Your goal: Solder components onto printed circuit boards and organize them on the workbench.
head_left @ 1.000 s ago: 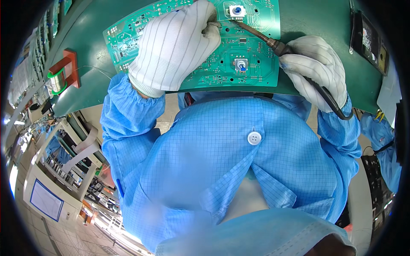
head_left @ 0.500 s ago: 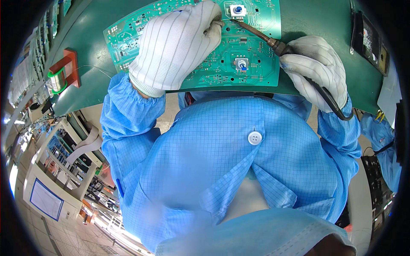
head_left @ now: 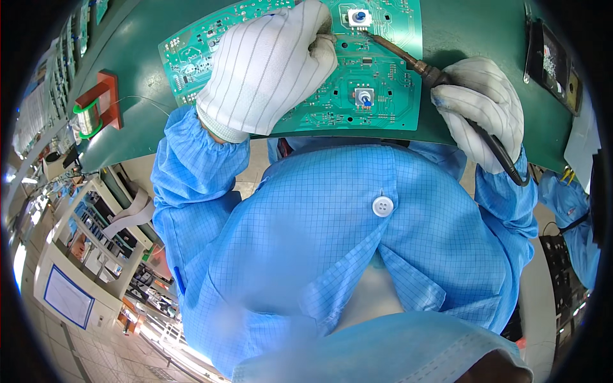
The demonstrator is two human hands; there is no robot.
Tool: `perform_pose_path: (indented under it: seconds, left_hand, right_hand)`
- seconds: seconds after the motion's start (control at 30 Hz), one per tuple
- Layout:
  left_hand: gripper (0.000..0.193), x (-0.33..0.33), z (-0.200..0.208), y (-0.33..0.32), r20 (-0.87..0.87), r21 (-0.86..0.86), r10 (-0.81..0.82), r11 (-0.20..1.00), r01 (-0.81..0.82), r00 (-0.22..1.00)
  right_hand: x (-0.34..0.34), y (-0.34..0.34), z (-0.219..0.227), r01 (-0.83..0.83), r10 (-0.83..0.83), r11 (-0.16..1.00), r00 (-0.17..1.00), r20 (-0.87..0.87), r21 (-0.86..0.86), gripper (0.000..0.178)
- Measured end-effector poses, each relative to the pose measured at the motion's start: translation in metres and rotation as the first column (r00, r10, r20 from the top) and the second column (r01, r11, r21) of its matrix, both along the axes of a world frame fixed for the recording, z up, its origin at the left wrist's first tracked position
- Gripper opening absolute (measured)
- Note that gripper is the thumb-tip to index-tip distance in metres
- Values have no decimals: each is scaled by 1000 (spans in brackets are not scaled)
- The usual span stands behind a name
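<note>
A large green circuit board (head_left: 383,73) lies at the front of the green bench, partly covered by my left hand (head_left: 265,70). That hand is gloved in striped white, its thumb and fingers pinched together above the board. Solder wire (head_left: 145,100) runs from a spool toward my left sleeve; its end at the fingers is hidden. My gloved right hand (head_left: 482,105) grips a soldering iron (head_left: 408,59) by its dark handle. The iron's tip is just below a white square part with a blue shaft (head_left: 359,17). A similar blue-shafted part (head_left: 364,97) sits lower on the board.
The solder spool (head_left: 88,120) stands on a red holder (head_left: 108,102) at the left of the green bench (head_left: 137,64). A dark tray (head_left: 554,64) lies at the right edge. More boards stand in a row at the far left, and a person's blue sleeve shows far right.
The iron and my right hand have shifted a little to the right, the tip sliding right below the upper part. My left hand and the board have moved slightly right.
</note>
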State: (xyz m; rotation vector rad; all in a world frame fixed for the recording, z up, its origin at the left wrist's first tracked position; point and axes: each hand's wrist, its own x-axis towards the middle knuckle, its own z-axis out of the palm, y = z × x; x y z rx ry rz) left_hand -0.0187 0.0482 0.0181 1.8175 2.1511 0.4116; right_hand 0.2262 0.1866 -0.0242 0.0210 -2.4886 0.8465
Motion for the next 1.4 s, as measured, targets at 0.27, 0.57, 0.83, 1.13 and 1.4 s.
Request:
perform_pose_path:
  seconds: [0.27, 0.57, 0.83, 1.13, 1.4]
  left_hand:
    - [6, -4, -2, -4, -30, -4, 22, 1000, -22, 999]
    - [5, -6, -6, -1, -3, 3, 2, 1000, -2, 1000]
    - [6, -10, -7, -5, -7, -7, 21, 1000, -21, 1000]
    - [6, -11, -8, -5, -2, 44, 4, 999, -4, 1000]
    - [5, -24, -14, 15, -39, 182, -67, 981, 73, 997]
  right_hand:
    - [-8, -2, -5, -17, 18, 999, 1000, -12, 45, 32]
    - [-6, -3, -10, 29, -28, 999, 998, -48, 26, 37]
    - [-12, -3, -6, -11, 12, 999, 1000, -14, 35, 33]
    - [-5, 1, -4, -14, 2, 994, 994, -108, -111, 30]
    - [59, -1, -7, 745, -751, 658, 637, -175, -112, 21]
